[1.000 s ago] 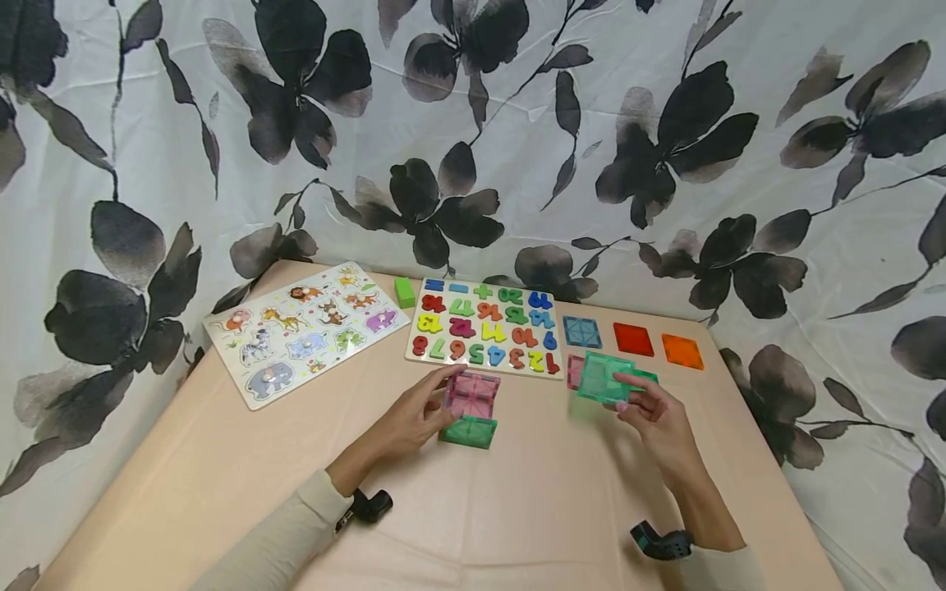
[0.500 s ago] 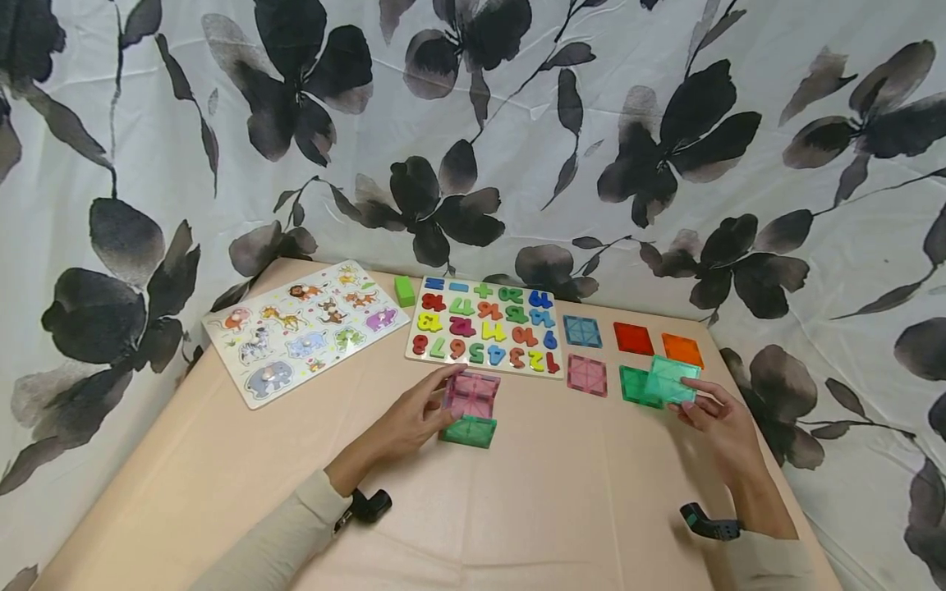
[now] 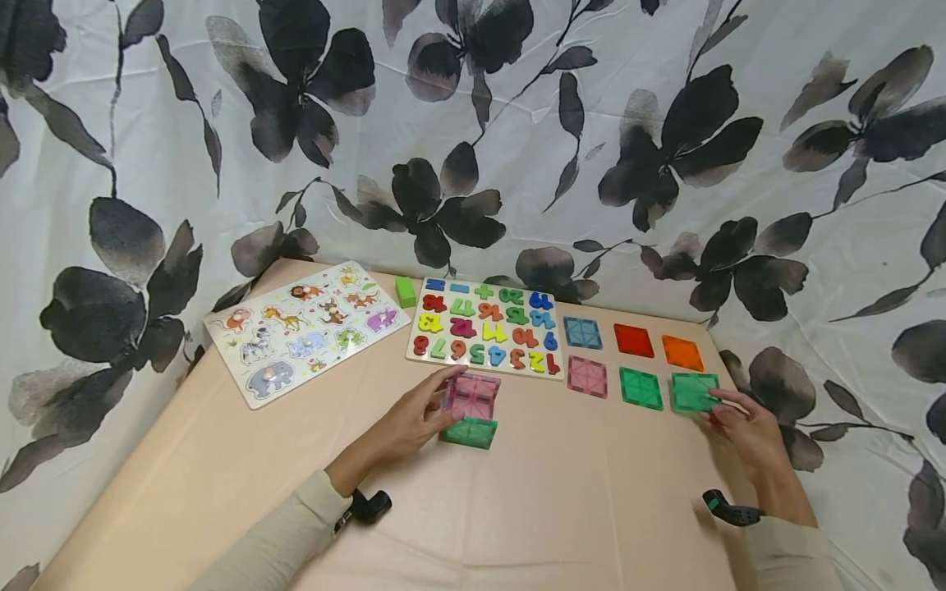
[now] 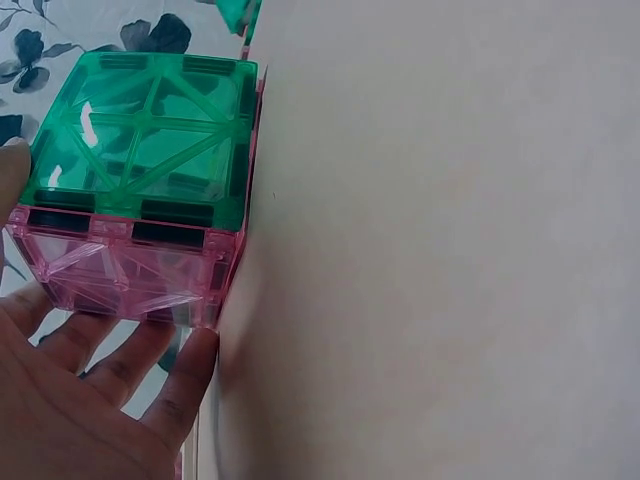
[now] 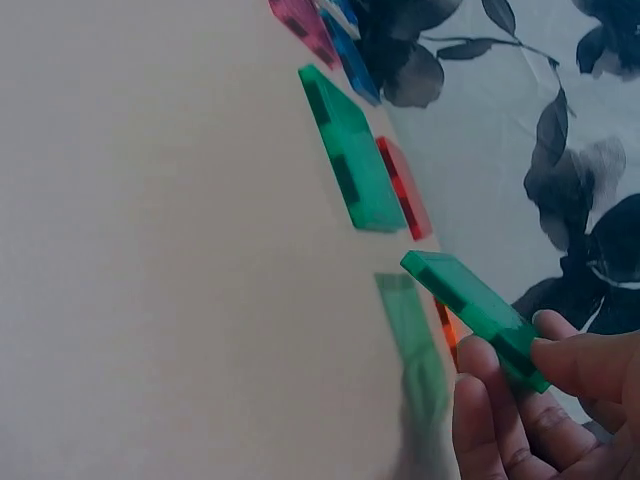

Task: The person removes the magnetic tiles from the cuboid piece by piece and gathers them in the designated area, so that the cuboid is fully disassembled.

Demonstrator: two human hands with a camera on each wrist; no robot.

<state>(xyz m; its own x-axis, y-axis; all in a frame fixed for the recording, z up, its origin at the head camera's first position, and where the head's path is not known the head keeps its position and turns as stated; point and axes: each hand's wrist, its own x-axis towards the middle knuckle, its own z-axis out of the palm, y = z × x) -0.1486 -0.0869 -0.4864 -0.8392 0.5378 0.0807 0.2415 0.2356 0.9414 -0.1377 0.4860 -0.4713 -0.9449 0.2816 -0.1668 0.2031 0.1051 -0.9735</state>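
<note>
a green tile [image 3: 693, 392] is being pinched at its edge by the right hand [image 3: 755, 435] above the table [image 3: 562, 509]; near the number board [image 3: 476, 338], a pink-and-green box [image 3: 473, 404] is being gripped by the left hand [image 3: 405, 419]. a drop is being risked by that edge-only pinch, and parted box walls by any over-squeezing.

Animal board [image 3: 316, 325] left, number board [image 3: 479, 331] middle, tile rows [image 3: 640, 388] right.
</note>
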